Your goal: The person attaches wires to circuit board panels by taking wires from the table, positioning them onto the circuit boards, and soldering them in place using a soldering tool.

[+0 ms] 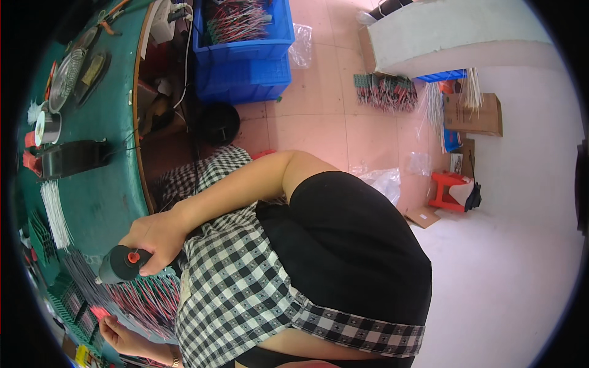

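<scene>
My right hand [158,240] is wrapped round a dark green and black handheld power tool [123,264]. The tool has an orange-red button and a short metal tip that points to the lower left. Below it is my left hand [121,336], fingers pinched together next to a small bright red piece [100,313]; what lies between the fingertips is too small to make out. A bundle of red, white and green wires [150,300] lies between the hands and the checked apron. Grey wires [84,279] run alongside, beyond the tool's tip.
On the green bench [116,196] are white wires [55,214], a black holder [70,159], a solder spool [48,127] and a green basket [67,300]. Blue crates [244,76], a black round stool [219,122], wire bundles [385,92] and a red stool [451,191] stand or lie around.
</scene>
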Action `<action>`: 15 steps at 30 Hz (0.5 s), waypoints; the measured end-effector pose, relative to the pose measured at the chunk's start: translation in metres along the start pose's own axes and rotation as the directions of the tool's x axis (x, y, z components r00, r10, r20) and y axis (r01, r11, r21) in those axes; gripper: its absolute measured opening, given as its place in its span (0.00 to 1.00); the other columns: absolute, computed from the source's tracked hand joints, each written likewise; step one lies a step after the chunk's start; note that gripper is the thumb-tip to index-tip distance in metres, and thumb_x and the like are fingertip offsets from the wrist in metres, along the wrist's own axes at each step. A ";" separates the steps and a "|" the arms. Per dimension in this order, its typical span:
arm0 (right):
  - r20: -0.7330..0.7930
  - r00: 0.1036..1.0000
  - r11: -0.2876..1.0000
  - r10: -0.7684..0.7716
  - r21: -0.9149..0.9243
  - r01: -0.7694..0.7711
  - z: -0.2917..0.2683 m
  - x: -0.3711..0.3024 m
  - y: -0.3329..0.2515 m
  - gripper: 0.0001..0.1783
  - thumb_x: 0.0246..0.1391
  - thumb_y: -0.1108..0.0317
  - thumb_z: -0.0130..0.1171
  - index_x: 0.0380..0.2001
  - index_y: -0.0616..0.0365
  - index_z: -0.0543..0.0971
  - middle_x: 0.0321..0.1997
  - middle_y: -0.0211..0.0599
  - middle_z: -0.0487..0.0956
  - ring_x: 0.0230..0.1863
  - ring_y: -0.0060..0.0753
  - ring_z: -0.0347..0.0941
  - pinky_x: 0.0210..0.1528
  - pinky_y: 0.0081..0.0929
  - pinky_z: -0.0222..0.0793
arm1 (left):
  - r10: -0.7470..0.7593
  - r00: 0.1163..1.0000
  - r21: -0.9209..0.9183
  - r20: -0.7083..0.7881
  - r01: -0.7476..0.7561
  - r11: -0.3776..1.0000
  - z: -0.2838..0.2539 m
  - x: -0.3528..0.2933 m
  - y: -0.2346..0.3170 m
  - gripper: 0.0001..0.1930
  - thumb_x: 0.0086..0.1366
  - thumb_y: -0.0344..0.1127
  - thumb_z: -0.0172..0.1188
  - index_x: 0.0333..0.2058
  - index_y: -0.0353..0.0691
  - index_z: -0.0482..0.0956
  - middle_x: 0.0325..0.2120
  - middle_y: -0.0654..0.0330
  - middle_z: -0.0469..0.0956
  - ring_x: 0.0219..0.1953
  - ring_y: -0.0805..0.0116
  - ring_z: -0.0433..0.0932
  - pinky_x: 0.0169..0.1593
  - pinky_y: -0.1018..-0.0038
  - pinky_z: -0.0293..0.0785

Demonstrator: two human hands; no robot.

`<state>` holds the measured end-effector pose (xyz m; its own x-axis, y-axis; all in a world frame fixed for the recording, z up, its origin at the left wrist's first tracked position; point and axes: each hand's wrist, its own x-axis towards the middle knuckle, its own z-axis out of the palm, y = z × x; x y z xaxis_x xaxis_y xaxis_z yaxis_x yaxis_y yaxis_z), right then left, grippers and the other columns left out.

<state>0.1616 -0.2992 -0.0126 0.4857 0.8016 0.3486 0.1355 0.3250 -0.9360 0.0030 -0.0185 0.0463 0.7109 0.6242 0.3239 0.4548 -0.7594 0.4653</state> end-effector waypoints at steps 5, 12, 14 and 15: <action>-0.008 1.000 1.000 -0.012 -0.027 0.012 0.000 0.001 0.000 0.22 0.43 0.62 0.61 0.43 0.59 0.73 0.30 0.41 0.79 0.34 0.45 0.75 0.38 0.35 0.68 | 0.144 0.979 -0.362 0.143 -0.084 0.929 0.032 -0.012 0.004 0.09 0.67 0.34 0.53 0.35 0.33 0.73 0.26 0.64 0.71 0.29 0.77 0.69 0.35 0.80 0.69; 0.025 1.000 0.999 0.010 -0.034 -0.009 0.002 0.011 0.011 0.23 0.41 0.60 0.63 0.39 0.60 0.71 0.29 0.43 0.77 0.33 0.50 0.75 0.34 0.36 0.69 | 0.112 0.988 -0.188 0.109 -0.090 0.978 0.055 -0.014 -0.006 0.06 0.64 0.30 0.57 0.33 0.31 0.74 0.27 0.63 0.74 0.28 0.77 0.70 0.33 0.80 0.69; 0.044 0.997 0.997 0.055 -0.053 -0.053 0.002 0.013 0.017 0.25 0.39 0.63 0.64 0.40 0.64 0.70 0.29 0.45 0.77 0.32 0.47 0.76 0.35 0.34 0.70 | 0.198 0.975 -0.142 0.096 -0.183 0.973 0.061 -0.010 -0.010 0.06 0.63 0.29 0.57 0.33 0.31 0.74 0.26 0.61 0.75 0.28 0.75 0.71 0.33 0.79 0.70; 0.086 0.993 0.997 0.079 0.004 -0.080 0.004 0.016 0.019 0.27 0.39 0.64 0.65 0.43 0.64 0.70 0.30 0.45 0.78 0.32 0.41 0.76 0.36 0.30 0.70 | 0.191 0.975 -0.129 0.112 -0.176 0.976 0.054 -0.010 -0.005 0.05 0.62 0.27 0.57 0.33 0.31 0.75 0.25 0.59 0.75 0.27 0.74 0.71 0.33 0.79 0.70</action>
<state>0.1687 -0.2787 -0.0250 0.4193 0.8648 0.2764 0.0929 0.2620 -0.9606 0.0225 -0.0307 -0.0042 0.8399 0.4437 0.3127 0.2498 -0.8274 0.5030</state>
